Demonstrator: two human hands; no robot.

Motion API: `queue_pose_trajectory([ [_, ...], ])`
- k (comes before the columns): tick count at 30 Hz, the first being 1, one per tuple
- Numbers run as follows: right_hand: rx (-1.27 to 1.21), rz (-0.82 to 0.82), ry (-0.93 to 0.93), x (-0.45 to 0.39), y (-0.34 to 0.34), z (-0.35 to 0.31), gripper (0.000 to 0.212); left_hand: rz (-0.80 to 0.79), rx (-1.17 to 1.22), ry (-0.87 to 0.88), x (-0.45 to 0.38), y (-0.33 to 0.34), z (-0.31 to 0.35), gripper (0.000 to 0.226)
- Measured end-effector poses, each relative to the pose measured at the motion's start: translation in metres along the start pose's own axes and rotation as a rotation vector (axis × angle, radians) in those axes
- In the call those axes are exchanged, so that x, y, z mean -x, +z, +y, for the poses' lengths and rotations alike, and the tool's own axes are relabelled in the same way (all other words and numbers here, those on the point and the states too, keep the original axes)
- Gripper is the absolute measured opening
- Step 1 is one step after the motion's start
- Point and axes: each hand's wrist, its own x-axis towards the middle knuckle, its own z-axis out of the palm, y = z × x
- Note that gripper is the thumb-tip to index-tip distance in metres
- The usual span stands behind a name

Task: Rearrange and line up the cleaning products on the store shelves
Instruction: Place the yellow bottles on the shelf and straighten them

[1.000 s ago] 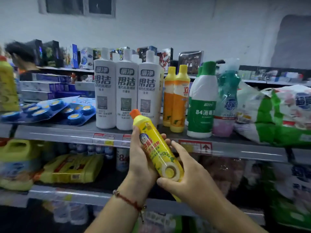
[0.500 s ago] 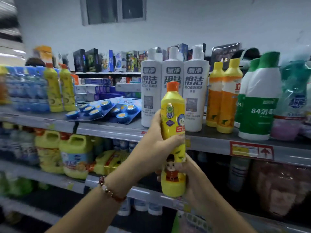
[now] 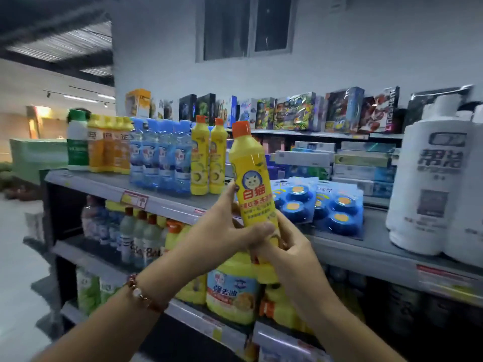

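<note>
Yellow bottle (image 3: 252, 184), upright as before, now tilts slightly left.

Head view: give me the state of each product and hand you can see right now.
Yellow bottle: upright, orange cap on, held off the shelf.
Left hand: grips the bottle's middle.
Right hand: holds the bottle's base.
Two matching yellow bottles: standing on the top shelf, capped.
Blue blister packs: leaning back.
White bottles: upright.
</note>
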Motion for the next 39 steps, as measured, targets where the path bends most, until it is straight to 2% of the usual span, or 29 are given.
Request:
queue_pose_trajectory([
  [2, 0.009, -0.019, -0.013, -0.034, 0.037, 0.006, 0.033, 0.041, -0.024, 0.003, -0.017, -0.045, -0.019, 0.055],
  [4, 0.063, -0.016, -0.050, -0.067, 0.065, 0.010, 0.036, 0.017, -0.056, 0.029, -0.041, -0.085, -0.032, 0.050],
  [8, 0.305, 0.022, -0.080, -0.143, 0.091, 0.020, 0.046, -0.007, -0.034, 0.105, -0.102, -0.134, -0.052, 0.052],
  [10, 0.419, 0.087, -0.050, -0.181, 0.095, 0.029, 0.046, 0.026, -0.082, 0.145, -0.130, -0.145, -0.070, 0.067],
  [13, 0.561, 0.106, 0.046, -0.224, 0.098, 0.050, 0.043, 0.059, -0.247, 0.170, -0.163, -0.153, -0.104, 0.109],
  [16, 0.613, 0.111, 0.127, -0.246, 0.098, 0.077, 0.043, 0.049, -0.481, 0.261, -0.178, -0.152, -0.133, 0.128],
  [20, 0.649, 0.173, 0.187, -0.264, 0.093, 0.095, 0.042, 0.155, -0.840, 0.549, -0.190, -0.153, -0.154, 0.114],
  [25, 0.719, 0.215, 0.282, -0.280, 0.085, 0.099, 0.048, 0.117, -1.149, 0.584, -0.211, -0.152, -0.161, 0.090],
  [30, 0.834, 0.243, 0.296, -0.293, 0.087, 0.106, 0.047, 0.111, -1.223, 0.588, -0.216, -0.151, -0.174, 0.079],
  [34, 0.829, 0.222, 0.301, -0.298, 0.089, 0.106, 0.046, 0.103, -1.254, 0.566, -0.217, -0.153, -0.176, 0.067],
  [39, 0.888, 0.168, 0.331, -0.292, 0.087, 0.099, 0.048, 0.091, -1.245, 0.542, -0.211, -0.154, -0.175, 0.068],
])
